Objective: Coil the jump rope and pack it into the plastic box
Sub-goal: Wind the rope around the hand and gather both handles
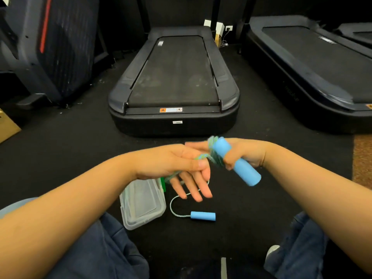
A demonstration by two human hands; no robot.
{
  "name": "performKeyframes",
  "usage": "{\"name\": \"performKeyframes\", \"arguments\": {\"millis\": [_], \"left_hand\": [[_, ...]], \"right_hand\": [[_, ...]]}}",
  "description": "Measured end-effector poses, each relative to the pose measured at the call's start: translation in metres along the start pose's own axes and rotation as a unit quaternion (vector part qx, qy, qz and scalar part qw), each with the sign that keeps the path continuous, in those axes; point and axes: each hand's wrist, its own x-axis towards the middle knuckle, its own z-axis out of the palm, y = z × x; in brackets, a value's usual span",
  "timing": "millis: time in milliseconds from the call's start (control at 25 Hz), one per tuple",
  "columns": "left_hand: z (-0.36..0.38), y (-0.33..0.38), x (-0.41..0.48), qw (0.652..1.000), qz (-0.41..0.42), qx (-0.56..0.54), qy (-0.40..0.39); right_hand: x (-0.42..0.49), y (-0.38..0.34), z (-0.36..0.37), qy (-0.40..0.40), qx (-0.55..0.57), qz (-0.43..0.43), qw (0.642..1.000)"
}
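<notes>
My right hand grips one blue foam handle of the jump rope, with green-and-blue cord wound in several turns around the hand and handle. My left hand pinches the cord just left of that coil, its other fingers spread downward. A short length of cord hangs down to the second blue handle, which lies on the black floor. The clear plastic box, with a green part at its far end, sits on the floor below my left hand.
A black treadmill stands straight ahead, another to the right, and a folded machine at the left. A cardboard box lies at the left edge. My knees in blue trousers frame the floor.
</notes>
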Motion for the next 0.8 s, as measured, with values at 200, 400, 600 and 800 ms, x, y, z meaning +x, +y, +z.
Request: {"name": "performKeyframes", "arguments": {"millis": [200, 400, 600, 800], "left_hand": [[-0.018, 0.006, -0.010, 0.990, 0.076, -0.086, 0.087], [-0.027, -0.009, 0.004, 0.972, 0.124, -0.038, 0.197], [-0.025, -0.018, 0.014, 0.934, 0.150, 0.111, 0.306], [-0.025, -0.032, 0.021, 0.910, 0.154, 0.210, 0.323]], "right_hand": [[0.001, 0.001, 0.011, -0.144, -0.027, 0.046, 0.988], [0.010, -0.001, 0.009, -0.182, 0.052, 0.025, 0.982], [0.013, -0.005, 0.023, -0.177, 0.180, -0.088, 0.963], [0.010, -0.016, 0.037, -0.154, 0.308, -0.175, 0.922]]}}
